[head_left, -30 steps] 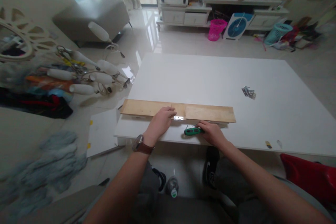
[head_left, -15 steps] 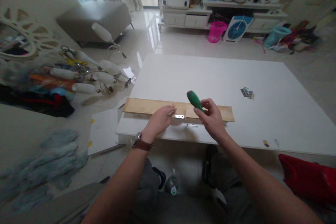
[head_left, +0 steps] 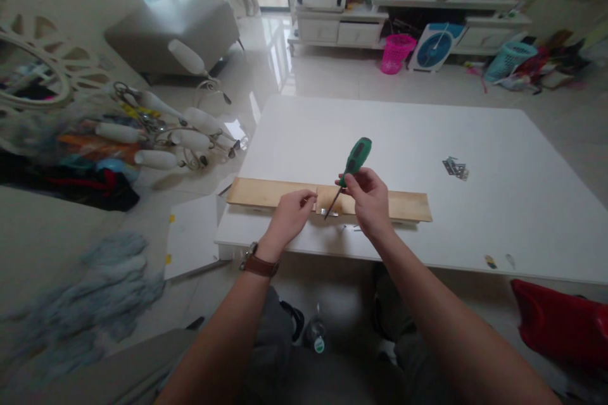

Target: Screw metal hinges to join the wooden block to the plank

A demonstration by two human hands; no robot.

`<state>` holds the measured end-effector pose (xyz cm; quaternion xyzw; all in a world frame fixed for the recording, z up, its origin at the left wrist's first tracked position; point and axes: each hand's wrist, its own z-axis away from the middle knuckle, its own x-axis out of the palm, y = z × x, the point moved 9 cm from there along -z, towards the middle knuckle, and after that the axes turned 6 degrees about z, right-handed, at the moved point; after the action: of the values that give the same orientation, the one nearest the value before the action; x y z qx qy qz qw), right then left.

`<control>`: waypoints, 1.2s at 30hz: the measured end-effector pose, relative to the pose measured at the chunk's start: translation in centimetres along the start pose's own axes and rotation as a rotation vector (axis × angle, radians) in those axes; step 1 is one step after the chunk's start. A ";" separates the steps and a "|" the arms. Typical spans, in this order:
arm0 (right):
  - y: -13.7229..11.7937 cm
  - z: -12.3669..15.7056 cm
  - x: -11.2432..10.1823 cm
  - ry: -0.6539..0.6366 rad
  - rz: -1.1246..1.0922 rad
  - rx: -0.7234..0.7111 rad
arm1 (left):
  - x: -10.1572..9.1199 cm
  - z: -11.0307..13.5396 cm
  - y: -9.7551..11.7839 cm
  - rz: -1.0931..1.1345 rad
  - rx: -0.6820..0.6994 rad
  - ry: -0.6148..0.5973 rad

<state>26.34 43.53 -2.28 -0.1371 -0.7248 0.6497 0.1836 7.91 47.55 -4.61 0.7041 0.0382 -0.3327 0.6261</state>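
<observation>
My right hand [head_left: 371, 202] grips a green-handled screwdriver [head_left: 357, 155] near the base of its handle, the shaft slanting down left. Its tip is over or against a small metal plate [head_left: 331, 212] with holes at the near edge of a wooden board [head_left: 261, 192]. Beside the plate, on the left, my left hand [head_left: 292, 215] has its thumb and forefinger pinched together at the board's edge; whatever is between them is too small to make out. Loose screws [head_left: 356, 228] lie on the white tabletop [head_left: 399, 130] just in front of the board.
A small pile of metal plates and screws [head_left: 456, 168] lies farther right on the tabletop. Two tiny pieces [head_left: 491, 261] are near its front edge. A white panel [head_left: 192, 234] and a lamp with several white shades [head_left: 156, 159] are at the left, a red object [head_left: 560, 323] at the right.
My right hand has turned the screwdriver from pointing away to tip-down, bringing the shaft to the metal plate. The fingers of my left hand have drawn into a pinch.
</observation>
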 end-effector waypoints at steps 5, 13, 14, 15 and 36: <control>-1.0 0.5 1.4 -0.046 0.156 -0.137 | -0.3 -0.1 0.4 0.086 -0.038 0.055; -1.8 2.2 2.6 -0.128 0.260 -0.204 | 0.7 0.3 0.4 0.009 -0.026 0.011; -1.8 2.3 2.5 -0.128 0.263 -0.207 | 0.8 0.4 0.4 -0.012 -0.026 0.004; -1.8 2.4 2.4 -0.127 0.258 -0.210 | 0.8 0.4 0.3 -0.028 -0.027 -0.004; -1.4 1.7 2.8 -0.174 0.266 -0.203 | 3.2 0.5 0.2 -0.234 0.235 -0.156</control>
<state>23.11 43.11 -0.81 -0.1929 -0.7752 0.6013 0.0180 10.34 45.89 -6.07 0.7354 0.0320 -0.4589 0.4976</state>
